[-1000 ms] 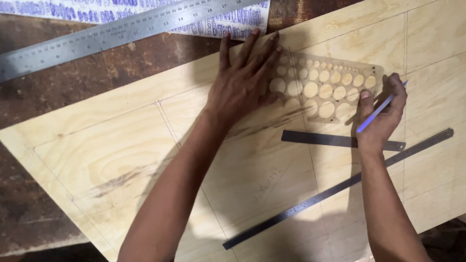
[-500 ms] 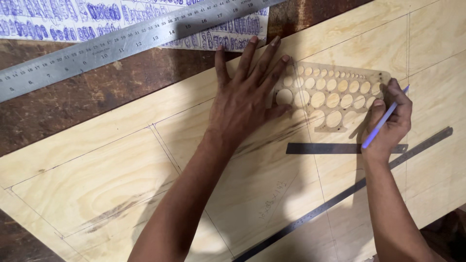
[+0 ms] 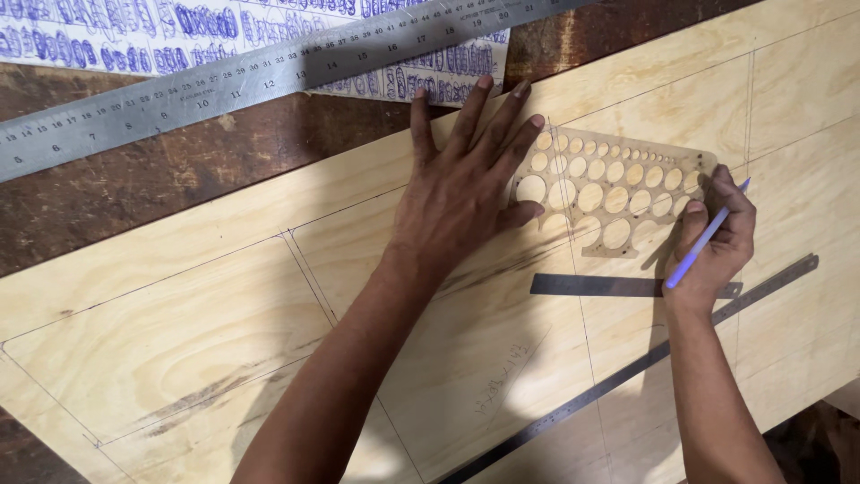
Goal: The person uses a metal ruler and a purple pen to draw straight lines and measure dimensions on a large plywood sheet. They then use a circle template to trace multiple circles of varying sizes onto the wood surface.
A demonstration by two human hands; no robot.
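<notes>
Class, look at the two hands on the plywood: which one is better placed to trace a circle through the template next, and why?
The right hand, probably. It grips the pencil at the circle template's right end, while the left hand lies flat, pinning the template's left end to the plywood sheet.

A woodworking or carpentry workshop, by every sign. Pale plywood sheet [image 3: 224, 332] ruled with pencil layout lines, laid over a dark, worn wooden bench [image 3: 179, 170]. Long steel rulers [image 3: 251, 76] lying across the work, a thin circle template [image 3: 618, 193] pressed flat on the ply, a pencil [image 3: 703, 237] held at its edge
</notes>
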